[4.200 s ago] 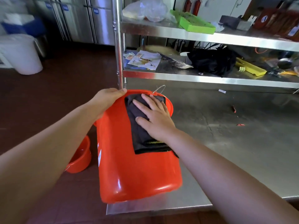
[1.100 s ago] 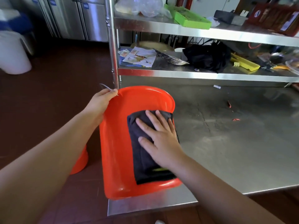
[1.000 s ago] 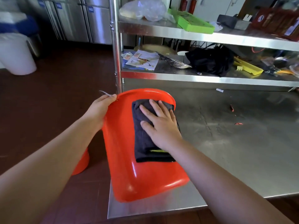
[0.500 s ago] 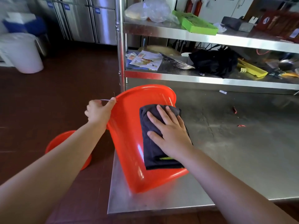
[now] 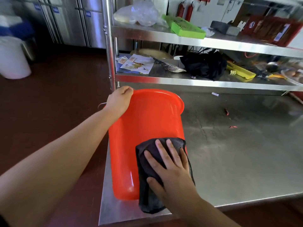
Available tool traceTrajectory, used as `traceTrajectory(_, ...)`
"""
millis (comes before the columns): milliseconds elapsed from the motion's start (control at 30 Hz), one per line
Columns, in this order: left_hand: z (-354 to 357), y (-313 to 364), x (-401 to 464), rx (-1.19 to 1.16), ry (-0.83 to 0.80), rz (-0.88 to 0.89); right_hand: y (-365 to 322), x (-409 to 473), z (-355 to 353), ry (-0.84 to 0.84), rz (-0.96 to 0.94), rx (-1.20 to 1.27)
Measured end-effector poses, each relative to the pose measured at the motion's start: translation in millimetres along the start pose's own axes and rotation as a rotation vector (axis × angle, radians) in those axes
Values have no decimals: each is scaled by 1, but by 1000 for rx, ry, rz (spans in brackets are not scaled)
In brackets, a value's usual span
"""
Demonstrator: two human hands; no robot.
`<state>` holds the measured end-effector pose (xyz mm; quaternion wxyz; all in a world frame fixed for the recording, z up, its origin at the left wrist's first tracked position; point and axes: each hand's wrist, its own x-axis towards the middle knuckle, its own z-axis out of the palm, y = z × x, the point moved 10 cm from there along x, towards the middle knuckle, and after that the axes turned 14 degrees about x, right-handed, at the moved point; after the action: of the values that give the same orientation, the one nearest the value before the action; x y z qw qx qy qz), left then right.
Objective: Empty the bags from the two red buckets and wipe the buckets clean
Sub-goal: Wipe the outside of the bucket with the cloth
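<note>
Nearest the camera, the right hand (image 5: 170,167) lies flat on a dark cloth (image 5: 150,182), its fingers (image 5: 161,148) straight and slightly spread, pressing the cloth against the outside wall of a red bucket (image 5: 144,128). The cloth drapes over the bucket's lower right side, near its base, and hangs down to the steel surface (image 5: 237,161) at the front edge.

The bucket lies tipped on its side at the left corner of the surface, base toward the person and open rim pointing away. The left hand (image 5: 119,102) grips the rim at its far left, fingers curled over the edge; a thin wire handle (image 5: 101,104) shows just beside the wrist.

Farther out on the surface, well apart from the bucket, lie two small red scraps (image 5: 226,111). Beyond them stands a steel shelf rack (image 5: 196,82). Its lower shelf carries printed papers (image 5: 136,63), a black bag (image 5: 203,66) and a yellow tray (image 5: 241,72); the upper shelf holds a clear plastic bag (image 5: 139,13) and a green tray (image 5: 185,27).

On the dark red floor (image 5: 57,95) to the far left stands a white bin (image 5: 11,59).
</note>
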<state>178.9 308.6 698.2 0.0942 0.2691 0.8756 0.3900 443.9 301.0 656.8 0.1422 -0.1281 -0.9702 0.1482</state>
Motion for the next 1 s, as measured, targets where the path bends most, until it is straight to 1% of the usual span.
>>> traceTrajectory(100,-3,-14,4,-17,-42,-36,4,19,2,-23,6,60)
traceTrajectory(200,-3,-27,7,-9,-41,-52,11,52,1,-34,51,138)
traceTrajectory(300,6,-27,5,-103,-82,-44,19,105,-6,-5,62,113)
traceTrajectory(400,8,-25,7,-151,-70,-32,35,154,-13,-9,131,113)
traceTrajectory(500,4,-32,9,-185,-48,-43,37,172,-11,-6,133,114)
traceTrajectory(667,1,-44,7,-272,-54,-36,20,140,-4,-38,47,40)
traceTrajectory(800,-7,-58,0,-333,-43,-44,4,78,1,-70,-39,117)
traceTrajectory(900,-16,-73,-7,-294,-18,-60,3,32,7,-87,-70,181)
traceTrajectory(1000,-33,-72,-4,-169,72,-32,-1,4,11,-109,-104,189)
